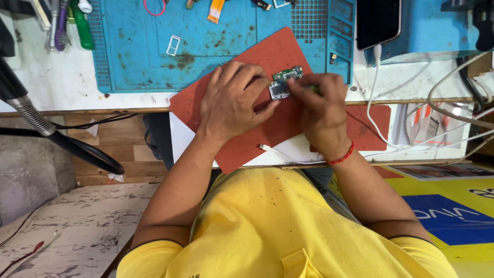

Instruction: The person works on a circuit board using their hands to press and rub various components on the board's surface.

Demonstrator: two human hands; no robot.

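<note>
On the red-brown mat (242, 139) that lies tilted across the bench edge, both my hands meet over a small green circuit board (286, 81). My left hand (234, 100) lies palm down on the mat, fingers curled narrow, with the fingertips pressing against the left edge of the board and its silver metal shield (278, 91). My right hand (321, 105) is bunched tight just to the right of the board, touching it, fingers pinched around something small and green that shows only as a sliver between them; I cannot tell what it is. A red thread band (341, 156) circles my right wrist.

Behind the mat sits a blue silicone work mat (134, 51) with stains, and on it a small white rectangular frame (173, 45) lies well apart from my hands. An orange flex strip (216, 10) and a pink ring (154, 7) lie at its far edge. A dark phone (378, 20) rests to the upper right with a white cable (375, 103) running down from it and curling past my right wrist. Screwdrivers and a green-handled tool (81, 25) stand at the upper left, near a black flexible lamp arm (31, 113).
</note>
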